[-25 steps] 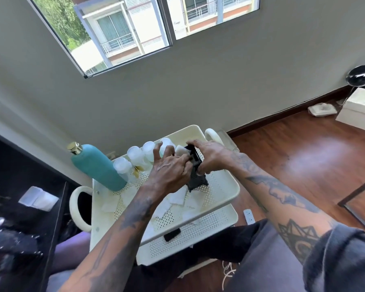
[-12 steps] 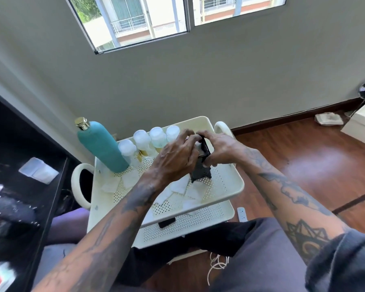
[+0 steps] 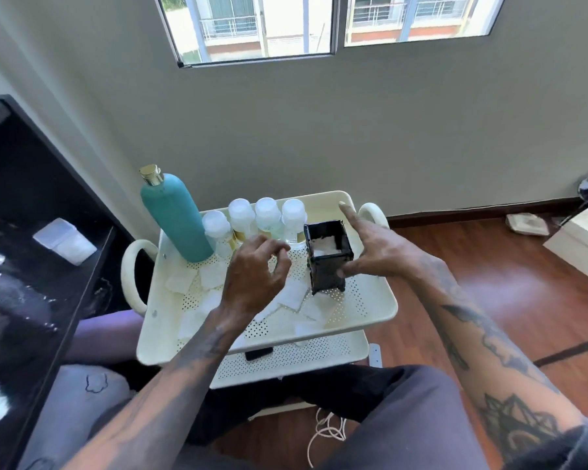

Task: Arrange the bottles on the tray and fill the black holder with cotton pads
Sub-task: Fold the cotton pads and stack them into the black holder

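From the head view, a cream perforated tray (image 3: 370, 300) carries one tall teal bottle (image 3: 175, 218) with a gold cap at its far left corner, and four small clear bottles (image 3: 267, 215) with frosted caps in a row along its far edge, running from the teal bottle toward the right. One black holder (image 3: 326, 256) stands upright near the tray's far right corner, just beside the last small bottle; it is a square open-topped box on short feet, glossy, with white cotton pads (image 3: 325, 246) visible inside near the top. About eight or nine loose pads (image 3: 294, 295) lie scattered flat over the tray's middle and near edge; some are hidden by the left arm, so the count is rough. The left hand (image 3: 255, 276) hovers over the loose pads with fingers loosely curled, its grip relaxed and holding nothing. The right hand (image 3: 370, 252) touches the holder's right side, thumb against its lower wall, fingers spread wide and straight. A lower cart shelf (image 3: 319, 354) holds one small dark object (image 3: 258, 353). No readable writing shows on anything.
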